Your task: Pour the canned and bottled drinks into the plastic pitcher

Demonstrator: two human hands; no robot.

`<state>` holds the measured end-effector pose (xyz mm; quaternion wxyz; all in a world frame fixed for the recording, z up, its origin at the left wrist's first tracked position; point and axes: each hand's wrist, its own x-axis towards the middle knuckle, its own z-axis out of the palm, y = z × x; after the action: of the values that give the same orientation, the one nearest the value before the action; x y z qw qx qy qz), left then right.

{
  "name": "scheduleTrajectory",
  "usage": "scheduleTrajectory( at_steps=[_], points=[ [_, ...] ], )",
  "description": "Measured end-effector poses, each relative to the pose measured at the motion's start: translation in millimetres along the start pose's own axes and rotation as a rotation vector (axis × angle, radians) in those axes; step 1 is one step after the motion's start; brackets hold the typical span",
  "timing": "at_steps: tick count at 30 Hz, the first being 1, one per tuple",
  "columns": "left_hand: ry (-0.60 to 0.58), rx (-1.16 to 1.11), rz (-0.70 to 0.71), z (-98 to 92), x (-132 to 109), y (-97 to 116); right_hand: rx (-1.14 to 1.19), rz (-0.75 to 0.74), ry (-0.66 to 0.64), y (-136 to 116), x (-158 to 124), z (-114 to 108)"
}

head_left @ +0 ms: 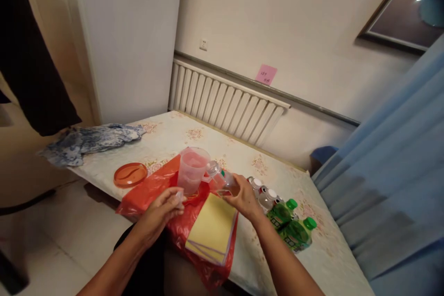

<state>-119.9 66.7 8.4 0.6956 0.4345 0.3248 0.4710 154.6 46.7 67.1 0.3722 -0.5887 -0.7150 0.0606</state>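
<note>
My right hand point(243, 196) is closed around a clear bottle point(227, 180), which is tilted with its mouth to the left, beside the pitcher. A pinkish translucent pitcher point(192, 171) stands upright on a red plastic bag point(152, 192). In front of the pitcher, my left hand point(164, 210) pinches a small whitish, translucent piece point(179, 199), possibly a cap; its kind is unclear. Between the hands, a stack of yellow pads point(213, 229) lies on the bag. An orange round lid or dish point(130, 175) rests to the left.
Right of my right hand stand green bottles point(294, 233) with green caps, and clear bottles point(267, 199) with white caps. Crumpled blue-patterned cloth point(100, 138) lies at the table's left end. Behind the flowered tablecloth point(239, 148) is a radiator point(222, 99); a blue curtain point(391, 157) hangs right.
</note>
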Motion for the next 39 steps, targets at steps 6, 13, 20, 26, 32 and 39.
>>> scheduleTrajectory(
  at_steps=[6,13,20,26,32,39],
  points=[
    [-0.055,-0.322,-0.285,-62.3,5.2,-75.9,-0.344,-0.089,-0.010,19.6,54.9,-14.9],
    [-0.212,-0.401,-0.290,-80.2,8.6,-95.3,-0.718,-0.112,-0.100,25.3,96.1,-24.5],
    [-0.217,-0.411,-0.294,-77.0,9.6,-94.4,-0.925,-0.138,-0.197,14.5,116.4,-22.4],
    [-0.201,-0.419,-0.297,-77.5,9.7,-95.4,-0.980,-0.186,-0.212,7.1,128.5,-23.8],
    [-0.201,-0.426,-0.295,-80.0,11.1,-99.6,-1.018,-0.232,-0.220,-2.4,139.3,-27.8],
    [-0.191,-0.427,-0.287,-77.9,10.7,-97.7,-1.035,-0.307,-0.250,-23.2,149.7,-28.4]
  ],
)
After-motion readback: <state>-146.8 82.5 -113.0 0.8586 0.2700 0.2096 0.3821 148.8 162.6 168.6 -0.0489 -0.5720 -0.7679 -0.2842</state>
